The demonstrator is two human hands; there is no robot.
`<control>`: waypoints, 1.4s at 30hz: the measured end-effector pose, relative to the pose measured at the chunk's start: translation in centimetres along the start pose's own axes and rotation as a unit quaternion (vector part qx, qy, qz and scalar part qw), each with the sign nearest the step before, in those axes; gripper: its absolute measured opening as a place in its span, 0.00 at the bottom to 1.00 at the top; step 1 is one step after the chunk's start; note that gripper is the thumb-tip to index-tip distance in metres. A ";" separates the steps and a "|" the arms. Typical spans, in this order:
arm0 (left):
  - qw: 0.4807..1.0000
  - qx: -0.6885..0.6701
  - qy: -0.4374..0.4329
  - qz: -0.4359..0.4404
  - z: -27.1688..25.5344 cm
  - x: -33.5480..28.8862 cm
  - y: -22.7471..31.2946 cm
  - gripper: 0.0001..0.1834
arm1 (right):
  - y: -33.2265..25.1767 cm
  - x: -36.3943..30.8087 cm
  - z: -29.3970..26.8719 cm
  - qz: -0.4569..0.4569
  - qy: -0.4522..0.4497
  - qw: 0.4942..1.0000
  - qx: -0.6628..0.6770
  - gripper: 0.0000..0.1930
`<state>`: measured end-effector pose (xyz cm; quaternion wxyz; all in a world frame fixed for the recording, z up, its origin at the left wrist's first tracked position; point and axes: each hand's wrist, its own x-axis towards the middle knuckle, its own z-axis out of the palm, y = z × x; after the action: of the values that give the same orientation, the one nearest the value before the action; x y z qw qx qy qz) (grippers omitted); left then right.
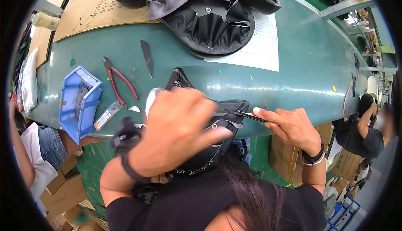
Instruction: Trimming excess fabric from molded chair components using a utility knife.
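A black padded piece with gathered fabric and a metal eyelet lies at the table's near edge, partly hidden under my left hand. That hand is smeared by motion; its thumb stands apart from the fingers, and nothing shows between them. My right hand grips thin dark tweezers between thumb and fingers. Their pointed tip meets the black piece near its right corner, beside a loose grey fabric edge.
Red-handled cutting pliers, a dark blade-shaped scrap, a blue bin and a small labelled packet lie left. Several black padded pieces rest at the back on cardboard and white paper. Other people sit at both sides.
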<state>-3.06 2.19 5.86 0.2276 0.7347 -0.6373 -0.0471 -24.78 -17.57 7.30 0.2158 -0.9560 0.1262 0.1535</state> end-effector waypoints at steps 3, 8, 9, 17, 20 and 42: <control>0.995 -0.038 -0.078 0.054 4.0 2.1 1.3 0.23 | 0.6 0.4 0.2 -0.019 -0.007 1.000 0.002 0.25; 0.930 -0.311 -0.193 -0.029 5.9 3.0 -0.5 0.18 | -0.9 -0.6 1.8 0.038 -0.003 0.999 0.027 0.28; 0.929 -0.312 -0.195 -0.033 5.6 3.1 -0.6 0.18 | -1.8 -1.0 2.6 0.036 -0.006 0.999 0.030 0.28; 0.746 -0.654 0.094 -0.085 5.1 4.1 -2.1 0.09 | -6.7 -1.7 8.5 0.150 0.211 0.947 0.191 0.30; 0.862 -0.498 0.002 -0.095 3.0 3.5 -2.1 0.08 | -5.8 -0.5 7.4 0.134 0.213 0.955 0.158 0.29; 0.683 -0.644 -0.241 0.247 -2.0 -6.1 -7.7 0.12 | -4.6 -1.4 8.3 0.254 0.259 0.802 0.475 0.22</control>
<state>3.64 9.21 3.26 0.4868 0.1860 -0.6411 -0.5635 -26.64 -9.58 2.38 0.5558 -0.6718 0.4723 -0.1293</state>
